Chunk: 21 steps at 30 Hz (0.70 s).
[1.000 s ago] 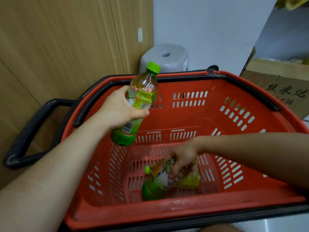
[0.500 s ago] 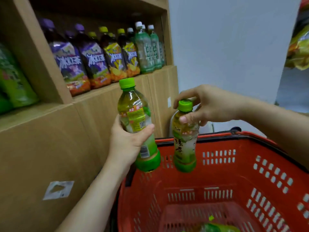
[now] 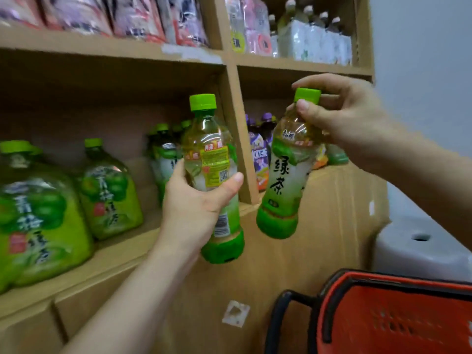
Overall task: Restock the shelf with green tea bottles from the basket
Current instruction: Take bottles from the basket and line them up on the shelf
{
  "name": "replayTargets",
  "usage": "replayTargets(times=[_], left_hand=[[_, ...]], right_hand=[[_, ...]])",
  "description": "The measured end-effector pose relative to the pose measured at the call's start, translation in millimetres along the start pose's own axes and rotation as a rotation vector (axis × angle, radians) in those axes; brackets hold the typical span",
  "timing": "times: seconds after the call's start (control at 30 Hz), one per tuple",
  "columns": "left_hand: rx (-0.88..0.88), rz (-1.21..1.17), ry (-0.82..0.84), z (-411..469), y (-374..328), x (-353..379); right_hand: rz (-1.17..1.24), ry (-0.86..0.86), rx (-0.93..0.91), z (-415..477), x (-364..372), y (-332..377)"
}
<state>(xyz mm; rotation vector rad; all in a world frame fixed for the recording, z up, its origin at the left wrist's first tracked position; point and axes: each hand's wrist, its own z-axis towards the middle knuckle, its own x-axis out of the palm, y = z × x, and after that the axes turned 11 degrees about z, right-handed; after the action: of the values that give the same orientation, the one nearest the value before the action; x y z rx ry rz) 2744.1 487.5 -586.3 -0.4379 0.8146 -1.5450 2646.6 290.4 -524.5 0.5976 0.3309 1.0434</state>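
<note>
Before the cardboard shelf [image 3: 231,139], the left hand [image 3: 196,203] grips one green tea bottle [image 3: 212,175] upright; right of it, the right hand [image 3: 339,118] pinches a second bottle [image 3: 286,175] by its neck.

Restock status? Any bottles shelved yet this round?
Done: a row of green tea bottles already stands in the left shelf bay. In hand: the left hand grips one bottle by the body, the right hand holds another by the cap, both in front of the shelf, neither placed. Left: shelve both; the basket interior is out of view.
</note>
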Motion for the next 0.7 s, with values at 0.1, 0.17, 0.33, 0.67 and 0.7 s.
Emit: replayTargets(times=[0.1,0.17,0.33,0.67,0.7], left_hand=[[-0.028,0.052,-0.051,27,2,-32],[-0.054,0.072,-0.069,39,8,-45],[-0.13,0.053,-0.098,57,35,-55],[-0.163,0.087,0.034,76,64,-56],[-0.147,0.154,0.047,76,66,-58]], right_hand=[[0.063,-0.02,-0.027,23,40,2],[0.056,-0.02,-0.03,33,65,-2],[0.005,-0.009,-0.039,50,110,-35],[-0.14,0.27,0.039,44,126,-76],[-0.102,0.266,0.045,39,126,-83]])
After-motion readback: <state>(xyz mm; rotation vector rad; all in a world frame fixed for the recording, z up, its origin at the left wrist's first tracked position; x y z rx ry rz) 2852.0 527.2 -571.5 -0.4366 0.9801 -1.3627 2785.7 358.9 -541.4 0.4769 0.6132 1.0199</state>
